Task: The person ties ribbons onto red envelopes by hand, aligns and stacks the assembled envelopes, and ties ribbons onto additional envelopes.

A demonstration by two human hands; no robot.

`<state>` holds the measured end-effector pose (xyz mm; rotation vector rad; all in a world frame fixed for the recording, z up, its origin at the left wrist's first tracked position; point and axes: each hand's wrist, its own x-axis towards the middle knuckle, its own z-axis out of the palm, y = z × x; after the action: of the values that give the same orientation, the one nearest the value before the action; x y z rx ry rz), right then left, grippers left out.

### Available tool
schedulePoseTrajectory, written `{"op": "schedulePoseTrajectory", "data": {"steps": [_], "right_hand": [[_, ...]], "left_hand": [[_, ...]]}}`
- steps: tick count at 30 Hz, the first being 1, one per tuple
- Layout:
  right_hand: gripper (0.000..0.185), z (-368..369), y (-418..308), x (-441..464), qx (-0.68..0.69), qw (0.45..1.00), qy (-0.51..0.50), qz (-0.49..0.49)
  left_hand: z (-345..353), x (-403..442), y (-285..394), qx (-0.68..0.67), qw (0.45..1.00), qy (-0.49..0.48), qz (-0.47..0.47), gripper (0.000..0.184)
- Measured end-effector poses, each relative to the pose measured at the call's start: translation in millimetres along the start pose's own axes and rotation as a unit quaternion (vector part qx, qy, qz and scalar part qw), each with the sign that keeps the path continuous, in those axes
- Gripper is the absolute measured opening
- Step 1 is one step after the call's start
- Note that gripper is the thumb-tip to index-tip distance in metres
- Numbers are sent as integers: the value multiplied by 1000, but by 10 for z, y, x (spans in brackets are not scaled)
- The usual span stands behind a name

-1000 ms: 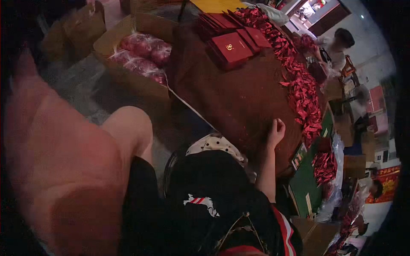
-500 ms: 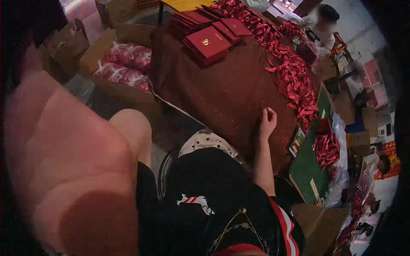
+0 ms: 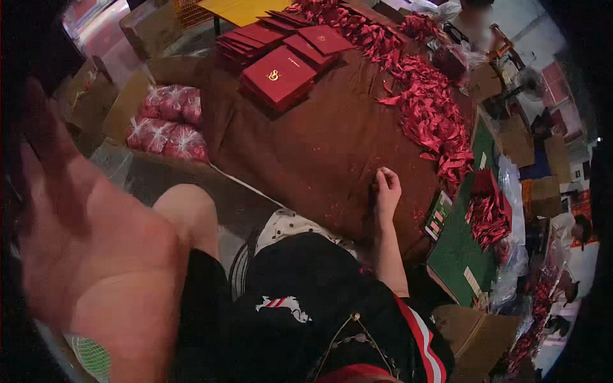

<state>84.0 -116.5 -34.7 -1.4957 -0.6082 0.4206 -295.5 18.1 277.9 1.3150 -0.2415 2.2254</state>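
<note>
My left hand (image 3: 96, 217) looms large and blurred close to the camera at the left. Its fingers stretch up into shadow, apart, and I see nothing held in them. On the right, my right hand (image 3: 387, 191) is just over the brown cloth (image 3: 294, 140) of the table, thumb and fingers pressed together. Whatever may be in that pinch is too small to make out. Tiny red specks dot the cloth around it. Beyond lies a long heap of red ribbon pieces (image 3: 428, 118). A stack of dark red folders with gold print (image 3: 279, 75) sits at the back left.
A cardboard box (image 3: 115, 115) at the left holds clear bags of red items (image 3: 169, 121). To the right, a green board (image 3: 456, 262) carries another bunch of red ribbons (image 3: 488, 217) beside clear plastic. At the top right another person (image 3: 472, 25) is partly visible.
The view has shifted, so the table things sit lower and further left. My left hand has turned so its fingers show more. My right hand stays pinched by the cloth.
</note>
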Motion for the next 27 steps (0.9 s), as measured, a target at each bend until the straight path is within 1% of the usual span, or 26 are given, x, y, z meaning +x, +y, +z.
{"op": "schedulePoseTrajectory", "data": {"steps": [1, 2, 3, 4, 5, 6, 7, 8, 9, 10, 11, 13, 14, 15, 16, 17, 19, 20, 22, 23, 25, 26, 27], "right_hand": [[21, -4, -6, 49, 17, 999, -27, 39], [22, 10, -22, 112, 35, 995, -58, 75], [25, 126, -216, 100, 39, 994, -61, 78], [25, 271, -422, 153, 32, 993, -89, 67], [24, 395, -579, 206, 25, 991, -115, 58], [27, 519, -661, 293, 28, 987, -147, 50], [29, 729, -821, 374, 31, 985, -167, 37], [31, 934, -952, 499, 33, 982, -187, 23], [43, 1089, -771, 693, 39, 972, -222, 63], [54, 1297, -804, 837, -3, 968, -242, 74], [65, 1527, -858, 969, -45, 961, -261, 84], [73, 1968, -575, 1341, -96, 956, -273, 43], [85, 2079, -742, 1372, -107, 954, -279, 31], [88, 2231, -751, 1446, -127, 954, -270, 40], [90, 2372, -731, 1529, -146, 953, -260, 50], [105, 2448, -706, 1615, -124, 944, -304, 18], [100, 2693, -448, 1803, -161, 933, -316, 67], [92, 2676, -564, 1799, -180, 930, -322, 8], [85, 2735, -535, 1779, -172, 938, -302, -7], [85, 2745, -535, 1793, -170, 937, -304, -6], [77, 2734, -512, 1852, -249, 920, -301, 15], [75, 2688, -479, 1848, -228, 921, -314, 12], [74, 2591, -617, 1810, -237, 910, -336, 51]], "left_hand": [[104, -72, 194, -6, 1000, -6, 9, 104], [156, -14, 103, -10, 1000, -12, 22, 103], [112, -102, -58, 95, 995, -30, -23, 93], [-2, -291, -312, 199, 977, -48, -65, 82], [-125, -477, -622, 198, 969, -18, -147, 70], [-272, -670, -930, 230, 951, -22, -204, 58], [-554, -902, -1289, 312, 914, -53, -255, 61], [-793, -1087, -1638, 338, 880, -24, -333, 56], [-1079, -1223, -1950, 393, 835, -54, -382, 58], [-1314, -1339, -2198, 447, 782, -83, -426, 59], [-1430, -1450, -2358, 513, 745, -104, -414, 67], [-1367, -1358, -2477, 528, 672, -126, -504, 79], [-1574, -1432, -2666, 521, 645, -130, -544, 86], [-1826, -1565, -2879, 512, 616, -133, -584, 92], [-1886, -1638, -2957, 513, 626, -134, -573, 93], [-1799, -1553, -2929, 457, 626, -153, -613, 93], [-1359, -1340, -2705, 458, 602, -134, -640, 88], [-1517, -1481, -2812, 404, 653, -120, -629, 79], [-1889, -1689, -3055, 490, 636, -212, -557, 70], [-1993, -1841, -3139, 543, 627, -199, -521, 66], [-1711, -1658, -2916, 495, 674, -232, -497, 66], [-1660, -1673, -2887, 558, 609, -229, -515, 66], [-1670, -1716, -2879, 545, 617, -234, -517, 71]]}}
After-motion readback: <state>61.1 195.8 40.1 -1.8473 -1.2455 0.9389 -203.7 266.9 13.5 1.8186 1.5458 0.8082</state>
